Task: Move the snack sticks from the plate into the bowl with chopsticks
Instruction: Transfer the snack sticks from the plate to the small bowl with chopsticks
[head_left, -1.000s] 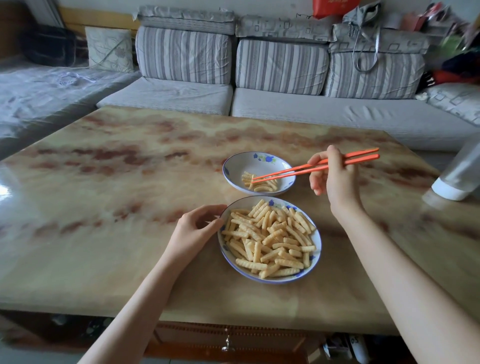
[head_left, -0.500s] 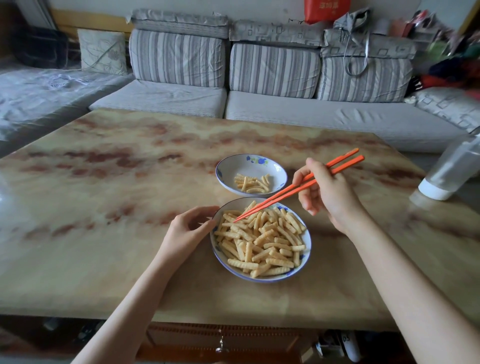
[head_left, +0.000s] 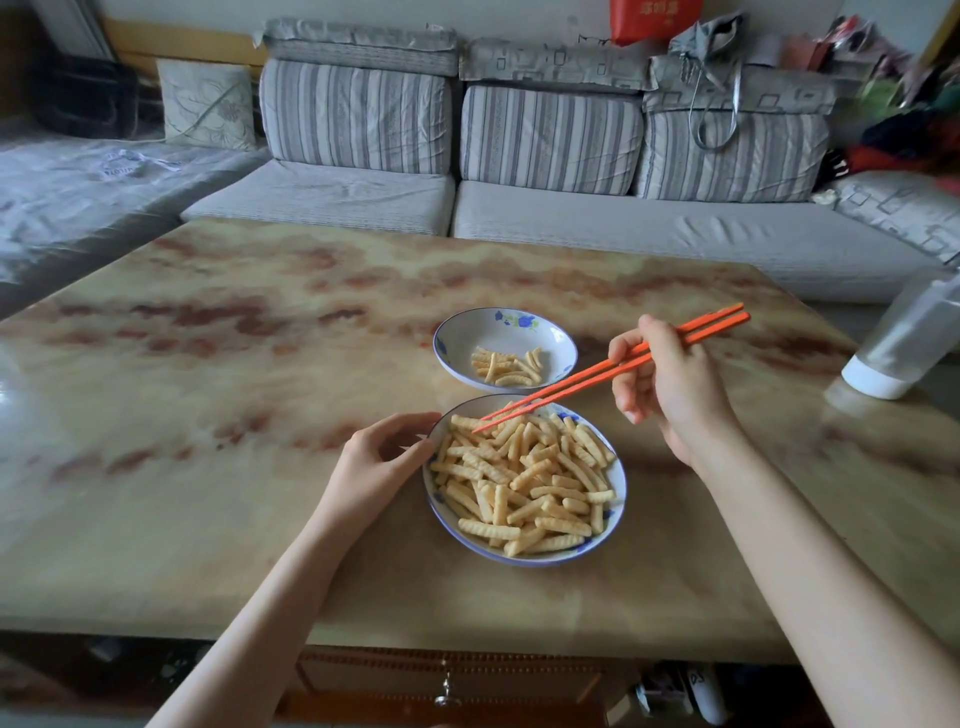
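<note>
A blue-rimmed white plate (head_left: 618, 499) heaped with ridged yellow snack sticks (head_left: 524, 483) sits near the table's front edge. Just behind it stands a smaller white bowl (head_left: 457, 338) with blue flowers, holding a few snack sticks (head_left: 506, 366). My right hand (head_left: 670, 384) grips a pair of orange chopsticks (head_left: 613, 366); their tips reach down to the sticks at the plate's far left. My left hand (head_left: 374, 467) curls round the plate's left rim and steadies it.
The marbled tan table (head_left: 260, 415) spreads wide to the left. A clear bottle with a white cap (head_left: 904, 343) lies tilted at the right edge. A grey striped sofa (head_left: 519, 182) runs behind the table.
My right hand swung the chopsticks back from the bowl to the plate, and their tips now sit on the pile. My left hand stayed on the plate's rim.
</note>
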